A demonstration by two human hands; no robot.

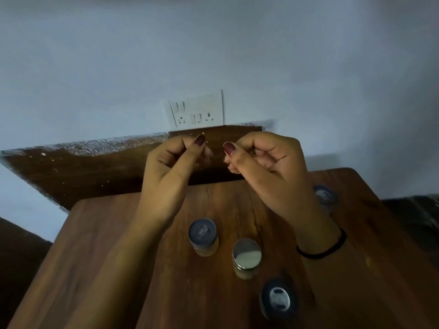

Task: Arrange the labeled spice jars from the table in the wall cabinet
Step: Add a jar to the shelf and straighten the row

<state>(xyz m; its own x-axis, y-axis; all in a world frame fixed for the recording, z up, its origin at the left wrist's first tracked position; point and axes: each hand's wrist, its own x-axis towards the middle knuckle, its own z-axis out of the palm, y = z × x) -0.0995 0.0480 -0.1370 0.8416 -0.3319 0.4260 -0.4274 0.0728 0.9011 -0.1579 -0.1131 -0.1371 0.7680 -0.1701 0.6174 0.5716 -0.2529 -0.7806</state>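
Several spice jars stand on the wooden table [99, 245], seen from above. One has a grey lid [202, 232], one a shiny metal lid [247, 254], and one a dark shaker lid [279, 298] near the front. A fourth jar [324, 195] stands at the back right, partly behind my right wrist. My left hand [171, 169] and my right hand [266, 167] hover side by side above the table's far edge. Their fingers are curled in with the thumbs toward each other, and I see nothing held in either. No wall cabinet is in view.
A white socket and switch panel [196, 113] sits on the pale wall straight ahead. Below it a dark wooden board [78, 169] runs along the wall behind the table. A black band [325, 251] circles my right wrist.
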